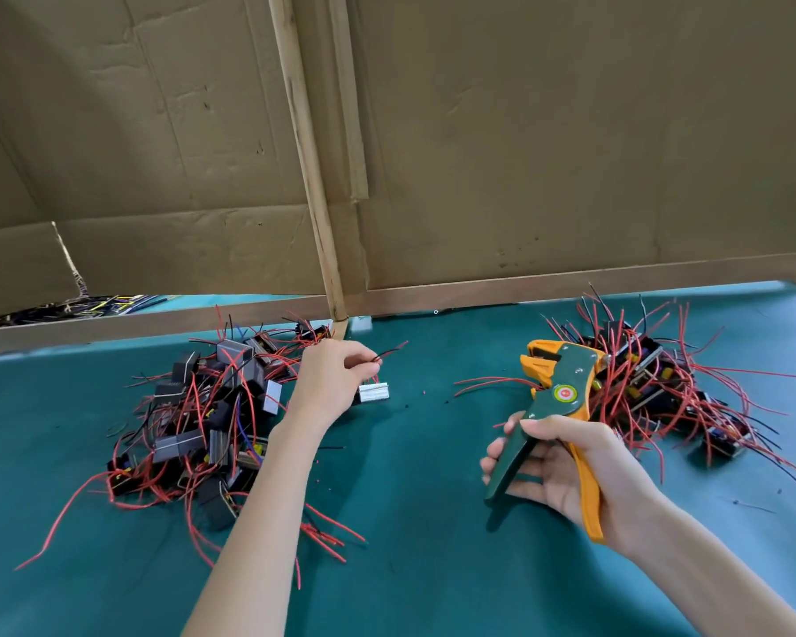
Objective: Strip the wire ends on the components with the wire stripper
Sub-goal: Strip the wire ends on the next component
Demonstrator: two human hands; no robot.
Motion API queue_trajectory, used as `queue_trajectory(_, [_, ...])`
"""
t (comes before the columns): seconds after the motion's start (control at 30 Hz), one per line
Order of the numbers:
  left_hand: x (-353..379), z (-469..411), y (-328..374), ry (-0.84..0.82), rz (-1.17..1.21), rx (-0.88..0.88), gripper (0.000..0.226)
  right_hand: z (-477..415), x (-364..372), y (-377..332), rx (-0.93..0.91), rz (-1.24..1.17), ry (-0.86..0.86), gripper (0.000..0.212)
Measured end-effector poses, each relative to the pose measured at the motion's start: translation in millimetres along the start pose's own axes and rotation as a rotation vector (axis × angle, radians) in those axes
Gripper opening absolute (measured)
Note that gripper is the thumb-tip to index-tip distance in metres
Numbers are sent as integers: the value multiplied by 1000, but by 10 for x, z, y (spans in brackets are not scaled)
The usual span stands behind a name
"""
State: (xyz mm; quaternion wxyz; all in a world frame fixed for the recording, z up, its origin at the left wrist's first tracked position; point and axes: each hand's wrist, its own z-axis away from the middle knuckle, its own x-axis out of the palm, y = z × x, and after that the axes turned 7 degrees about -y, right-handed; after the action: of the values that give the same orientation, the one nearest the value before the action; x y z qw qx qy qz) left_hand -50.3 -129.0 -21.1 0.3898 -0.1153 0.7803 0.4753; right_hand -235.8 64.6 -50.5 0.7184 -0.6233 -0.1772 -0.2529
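The left hand (329, 379) covers part of the small silver-and-black component (374, 392) (wire ends (389, 354) too small to judge); the brown cardboard wall (157, 154) hides most of a yellow-and-black wire tangle (65, 308).

1. No text, brand or number can be read anywhere in the view;
2. the wire stripper (580, 374) carries a round red-and-yellow badge (565, 394) at its pivot; any mark on it is too small to read.

The green-and-orange wire stripper (559, 406) sits raised in the right hand (566, 466), head tilted away, while one silver-faced component (374, 392) trailing red and black wires hangs from the left hand (329, 379) beside a tangled pile (203, 416), a second pile (662, 383) lying right.
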Motion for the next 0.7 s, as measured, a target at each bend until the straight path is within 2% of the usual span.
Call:
queue_trajectory(0.23, [317, 559, 190, 33, 336, 65, 11, 5, 34, 35, 159, 37, -133, 17])
queue_trajectory(0.43, [402, 698, 271, 36, 438, 103, 8, 55, 107, 15, 318, 90, -253, 22])
queue_trajectory(0.7, [379, 706, 205, -61, 466, 80, 20, 97, 139, 13, 359, 149, -259, 19])
